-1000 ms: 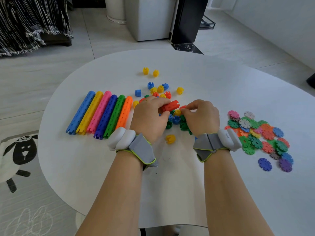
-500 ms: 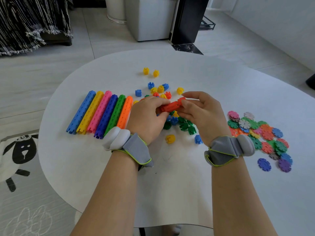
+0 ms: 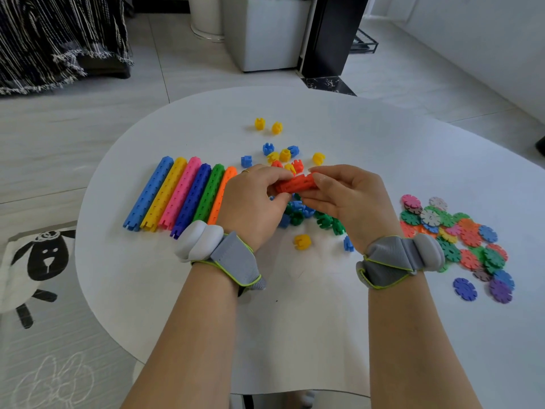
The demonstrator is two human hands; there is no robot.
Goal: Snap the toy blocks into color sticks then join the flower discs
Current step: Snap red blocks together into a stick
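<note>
Nearest, white desk edge. Further in, lone yellow block flat on desk between wrists. Then left grip, thumb and fingers clamped on left end of short red stick; right grip pinching right end, stick held above desk. Beneath, green and blue loose blocks. Left, six finished colour sticks side by side; right, flower discs heaped. Farthest, scattered small blocks.

It was a home: tiled floor, sheep rug, fringed throw, white table.
</note>
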